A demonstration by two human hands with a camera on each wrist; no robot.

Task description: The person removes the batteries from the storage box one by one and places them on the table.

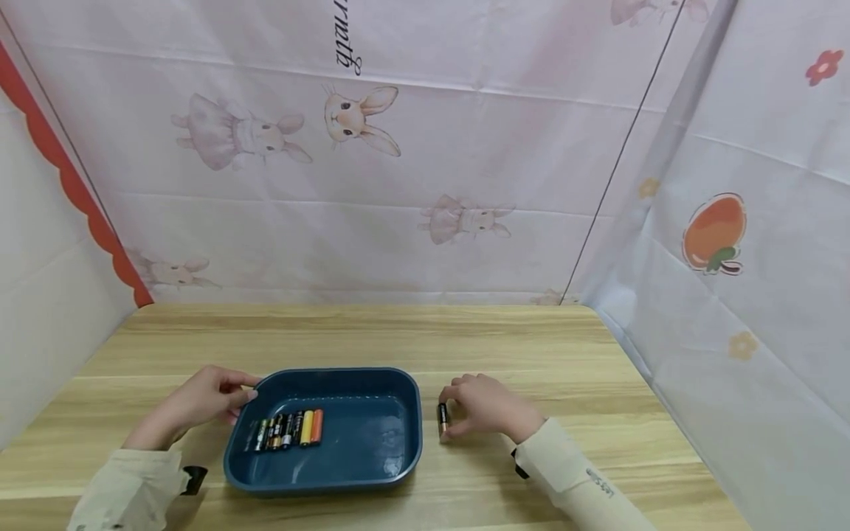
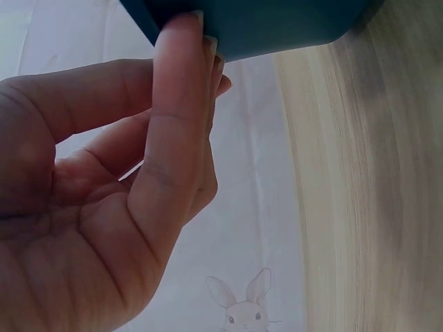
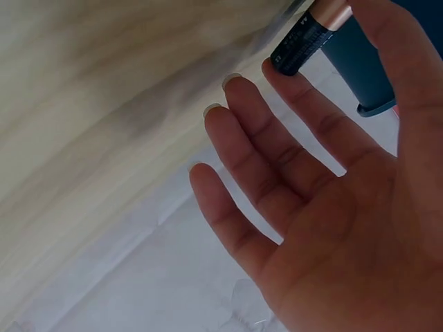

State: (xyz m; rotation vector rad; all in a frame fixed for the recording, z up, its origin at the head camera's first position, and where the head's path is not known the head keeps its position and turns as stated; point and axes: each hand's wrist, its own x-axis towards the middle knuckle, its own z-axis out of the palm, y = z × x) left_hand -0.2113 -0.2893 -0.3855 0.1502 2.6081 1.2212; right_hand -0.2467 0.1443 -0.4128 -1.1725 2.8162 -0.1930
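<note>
A dark blue tray (image 1: 352,478) stands on the wooden table, with a row of several batteries (image 1: 287,431) lying side by side at its left inside. Those on the right end of the row are yellow and orange; the others look mostly black. My left hand (image 1: 206,402) holds the tray's left rim near the far corner, its fingertips against the outer wall (image 2: 277,28). To the right of the tray, my right hand (image 1: 488,405) pinches a black battery with a copper-coloured end (image 3: 304,38) lengthwise between thumb and index finger. The other right fingers (image 3: 242,176) are spread loosely.
The wooden table (image 1: 531,346) extends behind and on both sides of the tray. A pale cloth printed with rabbits (image 1: 465,147) hangs behind the table, with further cloth at the left and right sides.
</note>
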